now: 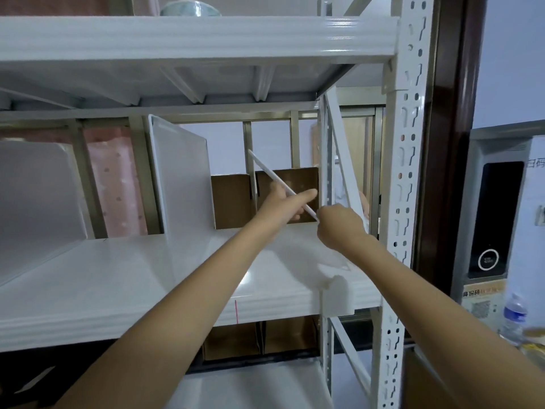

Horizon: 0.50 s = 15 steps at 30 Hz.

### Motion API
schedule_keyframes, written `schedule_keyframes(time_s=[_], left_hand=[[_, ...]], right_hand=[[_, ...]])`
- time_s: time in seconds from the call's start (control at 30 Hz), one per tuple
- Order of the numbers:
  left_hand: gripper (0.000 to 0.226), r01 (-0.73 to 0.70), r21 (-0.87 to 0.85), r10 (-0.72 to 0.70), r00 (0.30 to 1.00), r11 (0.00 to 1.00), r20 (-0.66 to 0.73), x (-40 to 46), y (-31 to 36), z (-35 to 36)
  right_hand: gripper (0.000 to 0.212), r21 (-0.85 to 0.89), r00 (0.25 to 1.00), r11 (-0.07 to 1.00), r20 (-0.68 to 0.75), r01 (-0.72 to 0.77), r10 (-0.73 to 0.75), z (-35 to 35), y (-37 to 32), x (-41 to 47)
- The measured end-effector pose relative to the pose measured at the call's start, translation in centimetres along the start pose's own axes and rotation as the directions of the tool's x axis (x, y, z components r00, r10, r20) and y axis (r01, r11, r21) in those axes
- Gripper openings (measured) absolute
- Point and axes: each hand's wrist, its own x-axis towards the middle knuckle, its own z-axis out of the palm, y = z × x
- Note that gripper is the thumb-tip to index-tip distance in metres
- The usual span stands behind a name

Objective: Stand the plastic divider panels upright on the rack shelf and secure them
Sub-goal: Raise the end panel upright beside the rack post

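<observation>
A translucent white divider panel point(182, 178) stands upright on the white rack shelf point(118, 278), near its middle. Another panel point(38, 187) stands at the far left. Both my hands reach in at the shelf's right end. My left hand point(284, 206) holds a thin white panel point(267, 169) seen edge-on, tilted up toward the left. My right hand point(339, 225) grips the lower end of that same panel, close to the rack's inner upright point(326, 160).
The upper shelf point(191, 39) hangs low overhead. A perforated white post point(408, 172) and diagonal brace bound the right side. Brown cardboard boxes point(233, 199) sit behind the shelf. A water bottle point(514, 317) and a white appliance stand at the far right.
</observation>
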Motion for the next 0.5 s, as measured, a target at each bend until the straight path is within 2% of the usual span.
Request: schedule_keyframes(time_s=[0.07,0.2,0.3,0.33,0.37,0.43,0.47,0.5], left_hand=[[0.059,0.045,0.107,-0.044,0.999,0.993,-0.012,0.2,0.9,1.7],[0.034,0.079,0.222,-0.078,0.997,0.972,-0.012,0.9,2.6,2.9],[0.010,0.032,0.318,-0.024,0.999,0.948,-0.029,1.1,3.8,3.7],[0.006,0.011,0.366,0.000,1.000,0.931,-0.032,1.1,4.2,4.1],[0.013,-0.003,0.421,0.020,0.999,0.907,-0.037,1.3,4.4,4.4],[0.022,-0.018,0.522,0.049,0.998,0.852,-0.045,1.1,4.8,5.0],[0.021,-0.022,0.550,0.052,0.998,0.835,-0.039,0.9,5.0,5.3],[0.018,-0.023,0.566,0.047,0.998,0.824,-0.029,0.8,5.2,5.6]], right_hand=[[0.025,0.032,1.000,0.999,-0.024,-0.002,0.003,-0.6,-0.3,0.4],[0.019,0.116,0.996,0.993,-0.085,0.000,0.010,-1.0,0.0,0.5],[0.018,0.227,0.996,0.974,-0.091,-0.003,0.024,-1.0,0.6,0.4],[0.021,0.298,0.999,0.954,-0.035,-0.019,0.030,-1.1,1.0,0.2],[0.022,0.391,0.996,0.918,0.083,-0.067,0.037,-1.3,1.3,0.0],[0.027,0.516,0.913,0.823,0.408,-0.235,0.005,-1.7,1.9,-0.7],[0.029,0.516,0.862,0.809,0.506,-0.282,-0.022,-1.8,2.0,-1.0],[0.028,0.503,0.843,0.815,0.536,-0.287,-0.033,-1.8,2.3,-1.1]])
